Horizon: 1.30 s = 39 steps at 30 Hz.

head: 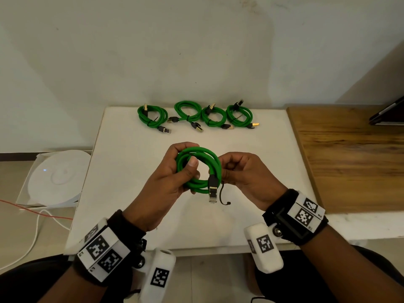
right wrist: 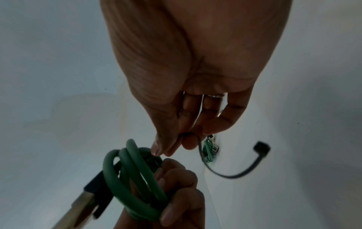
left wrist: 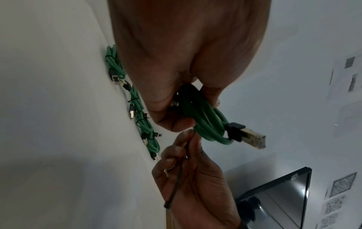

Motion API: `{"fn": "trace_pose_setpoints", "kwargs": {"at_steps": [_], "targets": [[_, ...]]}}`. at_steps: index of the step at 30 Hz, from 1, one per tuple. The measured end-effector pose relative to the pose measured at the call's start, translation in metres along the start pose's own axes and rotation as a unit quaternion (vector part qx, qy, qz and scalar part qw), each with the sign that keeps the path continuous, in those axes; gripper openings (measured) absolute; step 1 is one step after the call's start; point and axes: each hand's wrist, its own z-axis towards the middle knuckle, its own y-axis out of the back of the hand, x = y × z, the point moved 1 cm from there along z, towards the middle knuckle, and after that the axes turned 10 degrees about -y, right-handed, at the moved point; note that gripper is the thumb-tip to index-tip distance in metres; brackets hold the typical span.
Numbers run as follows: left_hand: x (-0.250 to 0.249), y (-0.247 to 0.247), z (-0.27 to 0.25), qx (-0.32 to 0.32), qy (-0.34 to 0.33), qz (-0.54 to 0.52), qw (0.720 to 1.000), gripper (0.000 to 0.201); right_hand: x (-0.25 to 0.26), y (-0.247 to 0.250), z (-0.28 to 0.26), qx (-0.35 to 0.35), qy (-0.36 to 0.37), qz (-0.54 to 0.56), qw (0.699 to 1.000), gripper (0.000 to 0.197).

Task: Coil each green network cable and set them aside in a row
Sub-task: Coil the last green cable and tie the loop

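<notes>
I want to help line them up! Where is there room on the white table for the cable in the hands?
The row of four coiled cables fills the middle of the far edge. Bare white table lies right of the row, before the wooden board. A smaller bare patch lies left of the row. The wide middle, below the held cable, is bare too.

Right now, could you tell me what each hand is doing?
Left hand: grips the coiled cable.
Right hand: pinches the black tie.

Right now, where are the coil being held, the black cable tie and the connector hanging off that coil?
held coil (head: 197, 169): head view, on the green loops' upper right arc.
black cable tie (right wrist: 243, 172): right wrist view, on its curved strap.
hanging connector (head: 212, 189): head view, on its metal plug body.
</notes>
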Motion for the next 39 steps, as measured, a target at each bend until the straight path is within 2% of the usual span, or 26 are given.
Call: {"fn": "trace_pose_setpoints", "kwargs": {"at_steps": [3, 7, 10, 14, 17, 20, 22, 27, 36, 39], "targets": [[-0.002, -0.001, 0.0, -0.004, -0.01, 0.019, 1.0, 0.029, 0.0, -0.002, 0.0, 0.016, 0.001, 0.002, 1.0, 0.017], [-0.003, 0.0, 0.001, -0.012, -0.019, 0.019, 1.0, 0.023, 0.004, -0.005, -0.003, 0.048, 0.002, 0.002, 0.999, 0.013], [-0.006, 0.001, 0.002, -0.037, -0.022, -0.028, 0.999, 0.02, 0.011, -0.003, -0.005, 0.063, -0.022, -0.01, 0.998, 0.011], [-0.014, 0.008, 0.004, -0.061, -0.02, -0.107, 0.992, 0.013, 0.018, 0.01, -0.005, 0.037, -0.016, -0.013, 0.999, 0.012], [-0.017, 0.011, 0.005, -0.069, -0.011, -0.113, 0.991, 0.01, 0.022, 0.019, -0.004, 0.015, -0.01, 0.083, 0.996, 0.006], [-0.017, 0.01, 0.005, -0.073, -0.001, -0.09, 0.993, 0.013, 0.024, 0.018, -0.002, 0.007, -0.003, 0.186, 0.983, 0.008], [-0.017, 0.009, 0.005, -0.07, -0.002, -0.062, 0.996, 0.015, 0.023, 0.014, -0.002, 0.0, 0.011, 0.202, 0.979, 0.015], [-0.015, 0.004, 0.004, -0.052, -0.004, -0.019, 0.998, 0.017, 0.018, 0.004, -0.003, -0.02, 0.051, 0.11, 0.992, 0.015], [-0.015, -0.002, 0.0, 0.009, 0.019, 0.022, 1.0, 0.018, 0.018, -0.008, -0.007, -0.025, 0.031, 0.136, 0.99, 0.014], [-0.015, -0.002, -0.001, 0.032, 0.028, 0.034, 0.999, 0.011, 0.017, -0.016, -0.009, -0.028, 0.026, 0.128, 0.991, 0.013]]}}
